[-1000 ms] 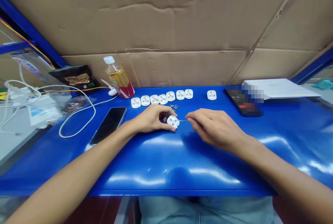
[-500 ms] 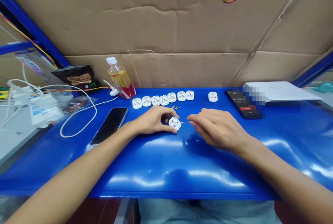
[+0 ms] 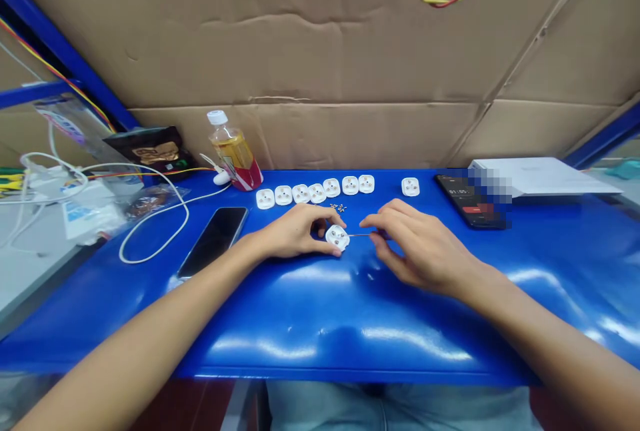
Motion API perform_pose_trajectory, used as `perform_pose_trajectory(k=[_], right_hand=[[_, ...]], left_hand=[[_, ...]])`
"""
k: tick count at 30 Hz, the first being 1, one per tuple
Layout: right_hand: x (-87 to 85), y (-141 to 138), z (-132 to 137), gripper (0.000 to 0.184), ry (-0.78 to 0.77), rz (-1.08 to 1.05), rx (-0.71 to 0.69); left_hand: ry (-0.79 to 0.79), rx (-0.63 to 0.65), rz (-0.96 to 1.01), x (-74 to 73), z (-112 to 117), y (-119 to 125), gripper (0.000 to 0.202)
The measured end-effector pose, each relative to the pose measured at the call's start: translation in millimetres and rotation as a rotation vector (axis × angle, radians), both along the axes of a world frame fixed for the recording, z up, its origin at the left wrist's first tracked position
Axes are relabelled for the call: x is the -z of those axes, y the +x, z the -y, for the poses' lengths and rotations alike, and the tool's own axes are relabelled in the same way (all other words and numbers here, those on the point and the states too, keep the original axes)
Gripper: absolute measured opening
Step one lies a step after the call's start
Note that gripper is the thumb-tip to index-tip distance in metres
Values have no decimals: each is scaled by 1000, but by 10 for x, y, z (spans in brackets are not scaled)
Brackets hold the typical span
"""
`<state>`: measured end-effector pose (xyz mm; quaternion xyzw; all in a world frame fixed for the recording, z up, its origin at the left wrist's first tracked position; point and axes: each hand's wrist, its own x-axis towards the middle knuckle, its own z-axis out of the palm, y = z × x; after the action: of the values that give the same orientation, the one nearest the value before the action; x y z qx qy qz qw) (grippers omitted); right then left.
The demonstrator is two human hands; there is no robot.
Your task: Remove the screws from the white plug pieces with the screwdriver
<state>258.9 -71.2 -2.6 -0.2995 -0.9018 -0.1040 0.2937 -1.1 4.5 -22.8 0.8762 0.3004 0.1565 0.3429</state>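
Observation:
My left hand pinches a small white rounded-square plastic piece between thumb and index finger. Metal parts show in the openings of its upturned face. A thin metal rod reaches sideways from the piece's right edge to my right hand, whose thumb and fingers are closed on its other end. The kind of rod cannot be made out. Just behind the held piece lies a loose heap of tiny brass-coloured parts. Similar white pieces form a row farther back, and a single one sits to the right.
A dark phone lies left of my left forearm, near a looped white cable. The drink bottle stands at the back left. On the right are another phone with a lit screen and a white box.
My right index finger has lifted and straightened a little away from the rod, and the thumb shows more apart from it. The left hand keeps the white piece in nearly the same spot.

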Motion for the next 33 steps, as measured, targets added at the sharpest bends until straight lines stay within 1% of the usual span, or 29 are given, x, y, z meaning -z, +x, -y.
perform_pose_trajectory(k=[3,6,9,13,17,21,23,29,33], right_hand=[[-8,3,-10,21,-22,-34,-18],[14,26,-19,15,-35,-42,34],[43,44,-24,17,-18,-29,87],[34,30,-16,10,-6,-17,61],[11,7,-1,15,-25,-40,34],[42,25,-1,13,-33,-27,83],[59,35,-2,13,-23,-13,96],[21,3,6,15,10,30,17],[4,6,-16,17,114,40,29]], left_hand=[[-3,4,-10,-5,-3,1,47],[-10,3,-13,-21,3,6,47],[-20,2,-15,-29,11,7,47],[-19,-5,-9,-14,10,1,47],[-23,-3,-7,-5,3,-6,47],[-26,4,-15,-17,3,-6,47],[-38,4,-15,-23,5,-5,46],[-39,17,-12,-23,6,-6,47],[-30,8,-17,-20,8,-4,48]])
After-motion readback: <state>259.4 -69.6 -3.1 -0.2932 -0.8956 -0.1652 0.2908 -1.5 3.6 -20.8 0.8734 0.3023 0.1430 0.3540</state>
